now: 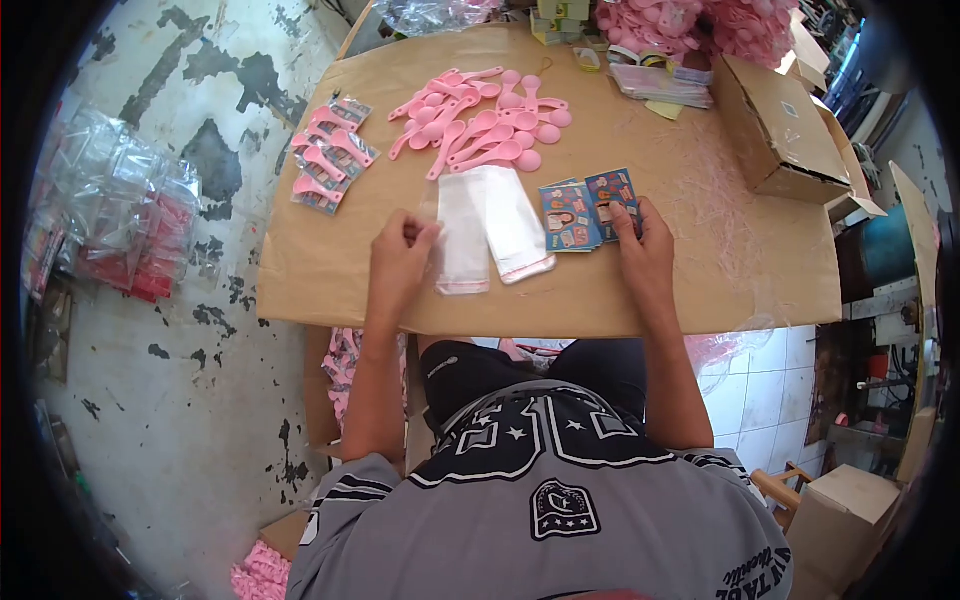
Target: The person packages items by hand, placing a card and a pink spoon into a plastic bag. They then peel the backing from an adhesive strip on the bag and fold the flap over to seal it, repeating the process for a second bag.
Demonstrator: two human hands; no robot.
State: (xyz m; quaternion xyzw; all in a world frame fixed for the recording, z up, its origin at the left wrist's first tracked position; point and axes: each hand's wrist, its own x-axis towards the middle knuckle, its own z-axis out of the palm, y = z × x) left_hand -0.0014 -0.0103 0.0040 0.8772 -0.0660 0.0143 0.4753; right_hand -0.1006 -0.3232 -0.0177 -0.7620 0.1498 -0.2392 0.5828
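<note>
My left hand (402, 255) is pinched closed at the left edge of a clear plastic bag (462, 245), which lies flat on the table. Close beside it lies a stack of clear bags (515, 225) with a red-lined flap at the near end. My right hand (645, 250) grips a blue printed card (604, 190), thumb on top. That card overlaps the right side of a stack of similar cards (567, 222). Beyond the bags sits a loose pile of pink plastic spoons (485, 125). At the left, several pink spoons (325, 155) rest on packed cards.
A brown cardboard-covered table (330, 270) fills the middle. At its right stands an open cardboard box (780, 130), near pink shreds. Bags of pink spoons (650, 25) and a stack of plastic packets (660, 85) lie at the back. Plastic-wrapped goods (125, 220) are on the left.
</note>
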